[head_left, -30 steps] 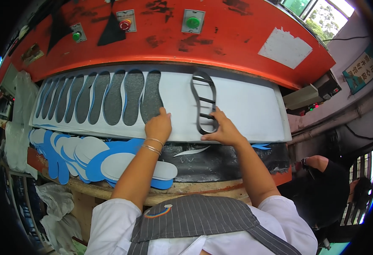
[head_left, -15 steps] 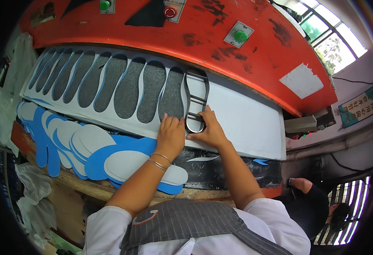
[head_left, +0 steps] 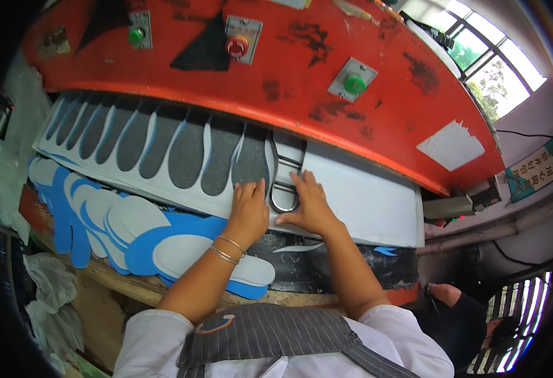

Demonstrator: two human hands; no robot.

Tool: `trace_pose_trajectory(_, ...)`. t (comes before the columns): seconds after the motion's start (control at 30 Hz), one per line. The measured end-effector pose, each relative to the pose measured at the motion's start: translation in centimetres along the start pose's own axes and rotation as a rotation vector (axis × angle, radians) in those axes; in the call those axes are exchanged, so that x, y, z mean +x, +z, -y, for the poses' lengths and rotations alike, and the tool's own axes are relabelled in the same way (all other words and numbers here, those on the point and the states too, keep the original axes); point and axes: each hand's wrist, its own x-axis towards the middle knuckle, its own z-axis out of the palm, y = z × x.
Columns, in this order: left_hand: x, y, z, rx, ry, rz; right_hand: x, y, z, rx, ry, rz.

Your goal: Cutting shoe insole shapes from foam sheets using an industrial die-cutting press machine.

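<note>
A narrow insole-shaped metal cutting die (head_left: 286,206) with dark crossbars stands on a white sheet (head_left: 364,200). My right hand (head_left: 314,208) is around its near rounded end, thumb at the near side and fingers along the right edge. My left hand (head_left: 249,206) lies with fingers stretched forward on the near end of a dark grey insole shape (head_left: 251,162), just left of the die. Further grey insole shapes (head_left: 186,160) with blue edges run in a row to the left. Their far ends are hidden under the red machine beam (head_left: 276,82).
Blue and white insole pieces (head_left: 138,217) lie piled along the near left edge. The beam carries green buttons (head_left: 354,84) and a red button (head_left: 237,46). Clear plastic bags (head_left: 53,283) hang at left. Another person (head_left: 452,321) is at lower right.
The red beam's edge reaches nearer to me and covers the far ends of the insole shapes and die. Both hands keep nearly the same places at the die and sheet.
</note>
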Motion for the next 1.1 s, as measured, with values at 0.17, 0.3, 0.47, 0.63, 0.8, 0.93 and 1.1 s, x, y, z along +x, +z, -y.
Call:
trace_pose_trajectory(0.17, 6.5, -10.1, 3.7, -0.03, -0.057, -0.373, 3.4, -9.4, 2.8, 0.058, -0.224, -0.616)
trace_pose_trajectory(0.3, 8.8, -20.1, 7.3, 0.096, -0.246, -0.691, 5.2, -14.1, 5.9, 0.239, -0.183, -0.841)
trace_pose_trajectory(0.47, 9.6, -25.6, 8.0, 0.187, -0.258, -1.0, 3.6, -13.8, 7.0, 0.389, -0.031, -0.863)
trace_pose_trajectory(0.63, 10.7, -30.8, 6.8, 0.091, -0.445, -0.506, 4.5, -14.6, 7.1, 0.439, -0.047, -0.867)
trace_pose_trajectory(0.8, 4.0, -23.2, 5.1, 0.23, -0.014, -0.465, 0.7, -10.9, 6.0, 0.476, -0.001, -0.778)
trace_pose_trajectory(0.93, -5.9, -13.7, -2.8, -0.072, 0.021, 0.104, -8.3, -6.0, 6.1, 0.184, -0.087, -0.065)
trace_pose_trajectory(1.1, -11.4, -10.1, -8.1, 0.092, 0.171, 0.304, -16.7, -3.4, 8.7, 0.005, -0.213, 0.154)
